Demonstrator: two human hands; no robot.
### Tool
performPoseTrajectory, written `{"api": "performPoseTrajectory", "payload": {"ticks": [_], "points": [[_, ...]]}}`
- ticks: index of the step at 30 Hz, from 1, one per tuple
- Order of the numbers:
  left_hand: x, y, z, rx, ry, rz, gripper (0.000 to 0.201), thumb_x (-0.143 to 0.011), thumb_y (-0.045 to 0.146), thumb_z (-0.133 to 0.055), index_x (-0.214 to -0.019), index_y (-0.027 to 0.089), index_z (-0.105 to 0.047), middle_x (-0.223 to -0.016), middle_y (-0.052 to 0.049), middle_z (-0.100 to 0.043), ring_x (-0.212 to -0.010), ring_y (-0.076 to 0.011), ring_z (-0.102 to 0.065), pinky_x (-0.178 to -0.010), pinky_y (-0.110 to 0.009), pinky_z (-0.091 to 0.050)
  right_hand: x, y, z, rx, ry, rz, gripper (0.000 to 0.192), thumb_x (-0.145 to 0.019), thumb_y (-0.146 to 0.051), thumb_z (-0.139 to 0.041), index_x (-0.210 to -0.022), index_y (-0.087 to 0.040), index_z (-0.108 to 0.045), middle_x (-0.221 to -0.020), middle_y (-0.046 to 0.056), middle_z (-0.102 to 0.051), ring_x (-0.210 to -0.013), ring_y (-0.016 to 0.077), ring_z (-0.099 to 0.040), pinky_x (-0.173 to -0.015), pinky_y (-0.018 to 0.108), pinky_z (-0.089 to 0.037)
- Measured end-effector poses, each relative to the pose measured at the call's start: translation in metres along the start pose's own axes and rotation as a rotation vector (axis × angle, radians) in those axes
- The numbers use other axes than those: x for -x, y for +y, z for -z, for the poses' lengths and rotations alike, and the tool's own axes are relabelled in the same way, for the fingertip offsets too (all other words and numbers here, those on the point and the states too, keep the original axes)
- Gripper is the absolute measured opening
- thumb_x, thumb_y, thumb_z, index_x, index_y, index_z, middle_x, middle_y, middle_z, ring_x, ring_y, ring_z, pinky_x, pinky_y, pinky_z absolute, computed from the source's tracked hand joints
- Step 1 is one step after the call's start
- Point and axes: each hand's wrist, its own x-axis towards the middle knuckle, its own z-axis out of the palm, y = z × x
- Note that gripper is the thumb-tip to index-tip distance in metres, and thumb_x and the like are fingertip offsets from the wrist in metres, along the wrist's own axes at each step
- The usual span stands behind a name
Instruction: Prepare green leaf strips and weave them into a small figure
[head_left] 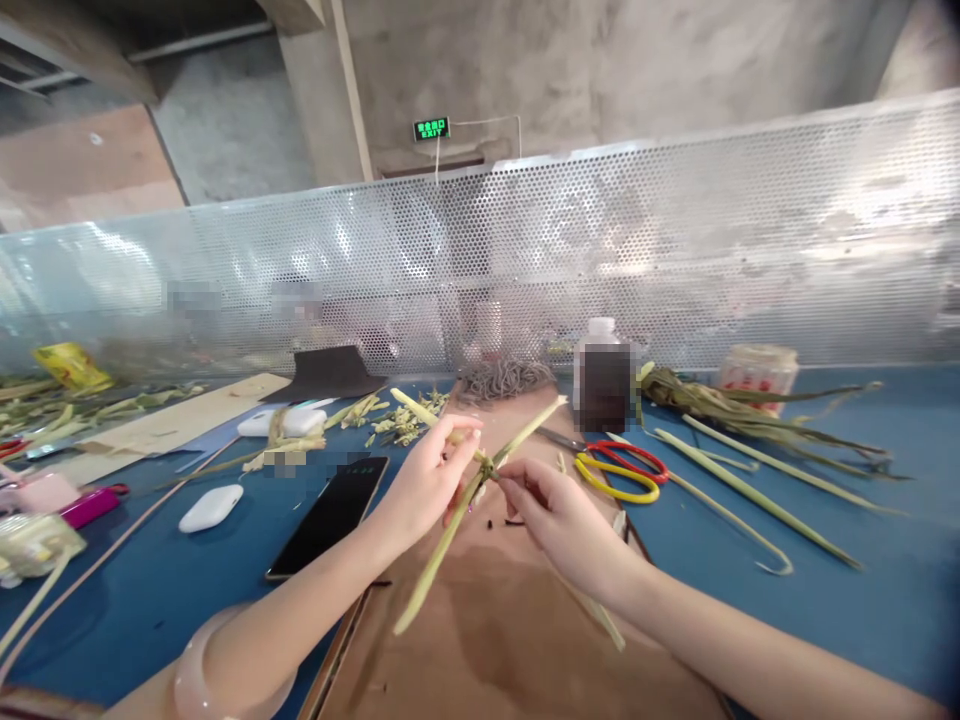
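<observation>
Pale green plant strips (442, 560) cross one another above a brown board (525, 660), joined at a small dark knot-like spot. My left hand (427, 485) is closed around the strips just left of the crossing, its thumb and fingers pressed together. From the other side, my right hand (559, 505) pinches at the crossing with thumb and forefinger. The strips' long ends stick out toward the lower left and upper right. What lies right between the fingertips is partly hidden. Red-and-yellow-handled scissors (622, 478) lie just beyond my right hand.
A black phone (334, 515) and a white case (211, 508) lie on the blue table to the left. A dark bottle (602, 390) stands behind the scissors. Long stalks (765, 495) lie to the right. Grey strands (504, 382) are heaped at the board's far end, before a perforated metal screen (480, 260).
</observation>
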Motion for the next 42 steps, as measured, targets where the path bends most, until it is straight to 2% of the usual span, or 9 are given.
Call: {"api": "performPoseTrajectory", "payload": {"ticks": [2, 4, 12, 19, 22, 28, 36, 39, 42], "points": [[0.001, 0.001, 0.001, -0.032, -0.026, -0.015, 0.028, -0.087, 0.042, -0.049, -0.109, 0.026, -0.047, -0.059, 0.006, -0.048, -0.037, -0.0071, -0.045, -0.031, -0.017, -0.038, -0.001, -0.002, 0.004, 0.084, 0.041, 0.067, 0.018, -0.089, -0.030, -0.044, -0.090, -0.019, -0.058, -0.071, -0.001, -0.057, -0.063, 0.0119, -0.050, -0.058, 0.023, -0.040], [0.001, 0.002, 0.002, -0.019, -0.072, -0.012, 0.029, -0.086, 0.042, -0.051, -0.108, 0.025, -0.045, -0.055, 0.007, -0.044, -0.036, -0.0079, -0.043, -0.031, -0.018, -0.037, -0.003, -0.003, 0.007, 0.128, 0.058, 0.100, 0.018, -0.089, -0.029, -0.043, -0.089, -0.019, -0.058, -0.069, -0.001, -0.058, -0.060, 0.0120, -0.049, -0.054, 0.022, -0.038], [0.004, 0.006, 0.001, -0.103, -0.219, 0.004, 0.033, -0.083, 0.040, -0.054, -0.109, 0.022, -0.046, -0.059, 0.003, -0.055, -0.048, -0.0126, -0.055, -0.038, -0.020, -0.037, -0.007, 0.005, 0.009, 0.388, 0.132, 0.267, 0.014, -0.087, -0.018, -0.046, -0.087, -0.019, -0.060, -0.072, 0.001, -0.062, -0.060, 0.0129, -0.053, -0.057, 0.023, -0.038], [0.005, 0.004, -0.001, -0.219, -0.211, -0.093, 0.029, -0.078, 0.027, -0.058, -0.106, 0.021, -0.053, -0.068, 0.002, -0.057, -0.061, -0.0137, -0.056, -0.058, -0.027, -0.046, -0.010, 0.016, 0.010, 0.552, 0.143, 0.373, 0.015, -0.088, -0.019, -0.047, -0.089, -0.019, -0.062, -0.071, 0.003, -0.064, -0.058, 0.0137, -0.054, -0.055, 0.022, -0.037], [0.006, 0.003, -0.002, -0.230, -0.206, -0.099, 0.028, -0.078, 0.025, -0.057, -0.105, 0.019, -0.054, -0.070, 0.000, -0.059, -0.063, -0.0150, -0.057, -0.059, -0.028, -0.047, -0.010, 0.019, 0.011, 0.584, 0.137, 0.379, 0.017, -0.089, -0.021, -0.046, -0.090, -0.019, -0.063, -0.067, 0.003, -0.064, -0.055, 0.0132, -0.053, -0.054, 0.022, -0.036], [0.006, 0.008, 0.004, -0.033, -0.329, 0.016, 0.039, -0.082, 0.022, -0.053, -0.120, 0.022, -0.045, -0.063, 0.004, -0.050, -0.052, -0.0104, -0.048, -0.044, -0.021, -0.037, -0.010, 0.019, 0.014, 0.650, 0.125, 0.396, 0.024, -0.090, -0.026, -0.042, -0.089, -0.020, -0.065, -0.059, 0.001, -0.059, -0.048, 0.0116, -0.048, -0.051, 0.022, -0.035], [0.001, 0.007, 0.015, 0.356, -0.536, 0.163, 0.047, -0.078, 0.014, -0.051, -0.124, 0.022, -0.047, -0.077, 0.000, -0.056, -0.060, -0.0110, -0.053, -0.062, -0.027, -0.045, -0.006, 0.015, 0.019, 0.788, 0.099, 0.542, 0.029, -0.091, -0.023, -0.037, -0.095, -0.020, -0.066, -0.062, 0.003, -0.063, -0.048, 0.0111, -0.051, -0.050, 0.023, -0.033], [0.001, 0.008, 0.013, 0.400, -0.525, 0.164, 0.047, -0.077, 0.013, -0.051, -0.124, 0.021, -0.048, -0.074, -0.001, -0.056, -0.063, -0.0124, -0.053, -0.065, -0.029, -0.047, -0.004, 0.010, 0.021, 0.908, 0.095, 0.596, 0.032, -0.092, -0.021, -0.035, -0.095, -0.017, -0.066, -0.060, 0.004, -0.063, -0.046, 0.0110, -0.050, -0.047, 0.023, -0.030], [0.002, 0.010, 0.008, 0.280, -0.434, 0.166, 0.042, -0.080, 0.017, -0.051, -0.122, 0.022, -0.049, -0.078, -0.002, -0.057, -0.066, -0.0130, -0.054, -0.060, -0.026, -0.045, -0.004, 0.010, 0.022, 1.041, 0.096, 0.655, 0.030, -0.090, -0.017, -0.035, -0.092, -0.014, -0.065, -0.056, 0.004, -0.061, -0.042, 0.0112, -0.047, -0.042, 0.025, -0.024]]}}
